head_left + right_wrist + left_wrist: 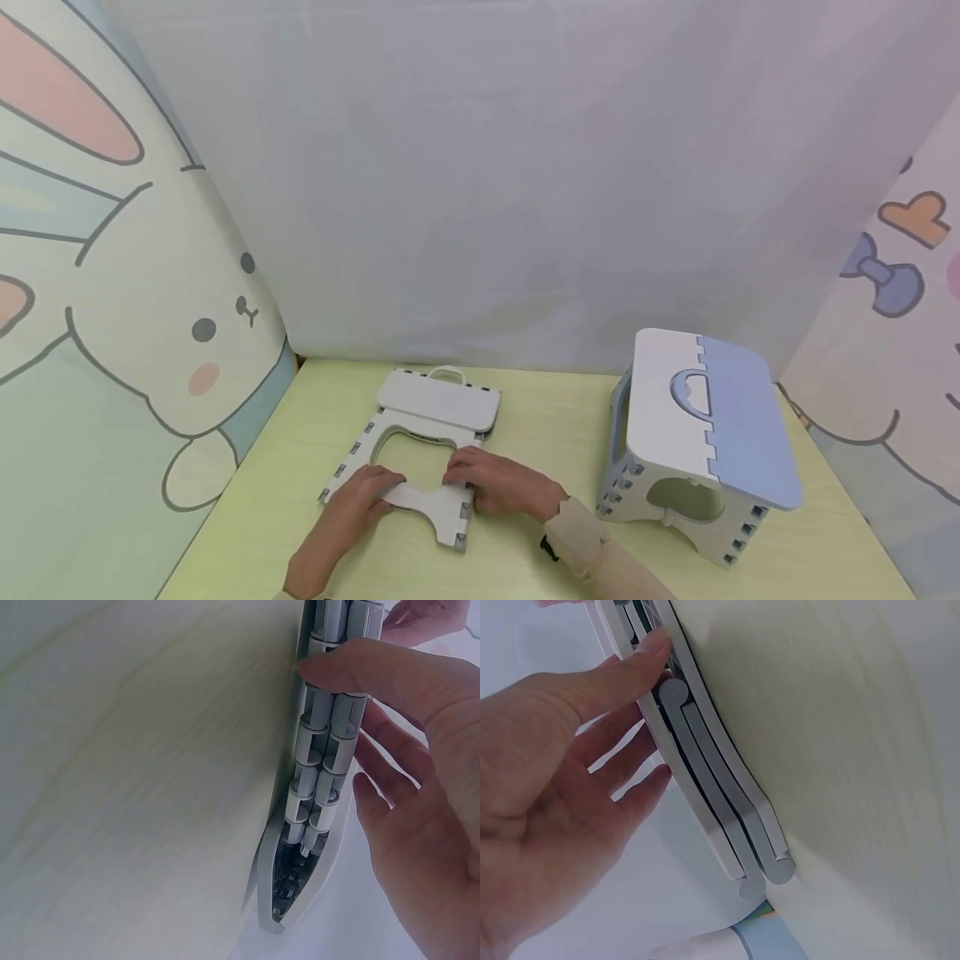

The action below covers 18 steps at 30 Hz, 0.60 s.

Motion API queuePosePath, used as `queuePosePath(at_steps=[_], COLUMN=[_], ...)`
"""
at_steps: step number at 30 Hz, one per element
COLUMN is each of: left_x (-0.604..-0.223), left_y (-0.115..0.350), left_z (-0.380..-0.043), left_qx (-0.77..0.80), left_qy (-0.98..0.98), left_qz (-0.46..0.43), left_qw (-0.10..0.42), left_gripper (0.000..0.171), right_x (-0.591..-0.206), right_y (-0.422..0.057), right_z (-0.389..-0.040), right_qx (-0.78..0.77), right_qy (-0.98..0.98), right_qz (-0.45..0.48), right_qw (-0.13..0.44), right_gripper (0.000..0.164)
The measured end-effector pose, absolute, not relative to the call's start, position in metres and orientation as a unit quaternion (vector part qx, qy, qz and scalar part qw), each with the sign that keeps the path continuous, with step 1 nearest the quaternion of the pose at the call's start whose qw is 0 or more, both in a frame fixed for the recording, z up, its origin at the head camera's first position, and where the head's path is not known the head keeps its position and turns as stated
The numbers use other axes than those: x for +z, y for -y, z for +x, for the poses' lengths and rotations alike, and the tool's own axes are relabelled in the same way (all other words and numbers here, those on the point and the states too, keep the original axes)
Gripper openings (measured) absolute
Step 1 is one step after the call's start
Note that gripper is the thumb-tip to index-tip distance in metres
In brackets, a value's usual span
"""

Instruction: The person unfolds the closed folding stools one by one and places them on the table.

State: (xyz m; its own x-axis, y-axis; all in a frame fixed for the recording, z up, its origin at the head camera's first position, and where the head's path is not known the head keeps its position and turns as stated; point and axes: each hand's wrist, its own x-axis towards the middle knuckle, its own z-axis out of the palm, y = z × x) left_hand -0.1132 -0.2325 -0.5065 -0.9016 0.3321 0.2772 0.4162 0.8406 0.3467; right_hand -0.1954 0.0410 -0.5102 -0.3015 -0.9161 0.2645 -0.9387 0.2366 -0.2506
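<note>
A white and grey folding stool (438, 402) lies folded flat on the table, its small carrying loop pointing to the back. My left hand (351, 510) grips its near left part, fingers over the white leg panel. In the left wrist view, the left thumb (656, 646) presses on the stool's layered side edge. My right hand (508, 485) holds the right side of the same panel. The right wrist view has the right thumb (330, 667) against a row of grey and white hinge knuckles (322, 769), with the other fingers on the white face.
A second folding stool (667, 408), white and blue with a handle in its top, stands unfolded at the right of the pale yellow-green table (247, 533). A grey-white curtain (480, 183) hangs behind. Cartoon-printed panels (150, 333) flank both sides.
</note>
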Motion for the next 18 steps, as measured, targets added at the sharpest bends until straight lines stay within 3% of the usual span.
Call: queuePosePath(at_steps=[18], left_x=[-0.5033], left_y=[0.2345], left_z=[-0.1107], left_qx=[-0.203], left_qy=[0.949], left_qz=[-0.217], left_qw=[0.102], left_gripper=[0.042], right_x=[-0.5049], right_y=[-0.0415], right_z=[-0.1891], right_qx=[0.163], right_qy=[0.794], right_qz=[0.586], right_qw=[-0.008], right_gripper=[0.048])
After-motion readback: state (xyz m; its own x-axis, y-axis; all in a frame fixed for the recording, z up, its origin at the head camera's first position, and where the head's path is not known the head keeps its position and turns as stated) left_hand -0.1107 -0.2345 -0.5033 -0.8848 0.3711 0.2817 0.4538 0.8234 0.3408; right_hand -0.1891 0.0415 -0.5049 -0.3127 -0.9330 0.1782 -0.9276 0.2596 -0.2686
